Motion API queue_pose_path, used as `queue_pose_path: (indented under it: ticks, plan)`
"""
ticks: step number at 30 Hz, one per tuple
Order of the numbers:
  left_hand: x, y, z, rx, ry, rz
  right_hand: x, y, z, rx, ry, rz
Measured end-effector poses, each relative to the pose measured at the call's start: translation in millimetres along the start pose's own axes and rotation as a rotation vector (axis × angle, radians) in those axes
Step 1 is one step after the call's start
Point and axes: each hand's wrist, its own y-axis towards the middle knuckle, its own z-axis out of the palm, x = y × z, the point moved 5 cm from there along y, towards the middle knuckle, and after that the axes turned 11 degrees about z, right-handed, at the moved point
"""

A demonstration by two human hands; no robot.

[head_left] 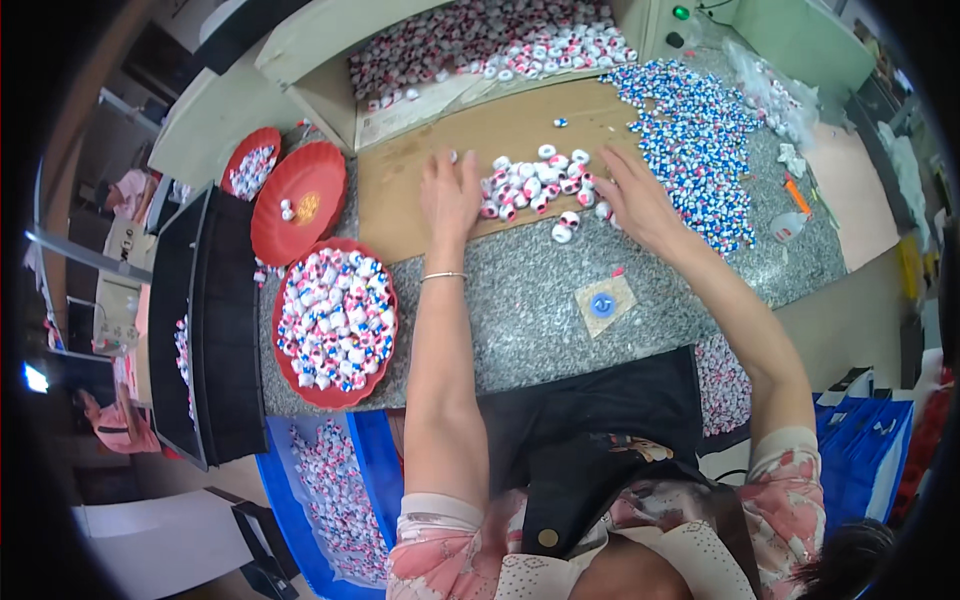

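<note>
Between my two hands lies a pile of small round white pieces with pink and black marks [538, 183], on a brown cardboard sheet [395, 205]. My left hand [450, 197] rests at the pile's left side, fingers stretched forward, with one white piece near its fingertips. On the right side, my right hand [640, 200] has its fingers spread and bent toward the pile, touching or nearly touching the pieces at its edge. A few loose white pieces [563, 228] sit just in front of the pile. Neither hand visibly grips anything.
Small blue-and-white pieces [695, 140] cover the right of the grey speckled table. At left stand a full red bowl [283, 365] and a nearly bare red bowl [262, 225]. A blue round part [602, 304] sits on a beige square. Behind is a shelf [300, 60] heaped with pieces.
</note>
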Motion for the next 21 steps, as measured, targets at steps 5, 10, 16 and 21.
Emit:
queue_pose_path:
  ticks: [5, 10, 16, 21]
  plan:
    - [-46.8, 6.4, 26.1, 0.298, -0.225, 0.26, -8.3, 59.4, 59.2, 0.027, -0.188, -0.034]
    - [-76.4, -8.0, 1.8, 0.338, -0.401, 0.363, 21.4, 52.2, 83.7, 0.186, -0.099, -0.138]
    - [-58.9, -45.3, -37.1, 0.291, -0.302, 0.339, 68.2, 31.4, 85.3, 0.298, -0.021, -0.212]
    - [-54.8, -60.0, -45.1, 0.253, -0.274, 0.235, 66.4, 67.6, 74.3, 0.155, -0.186, -0.415]
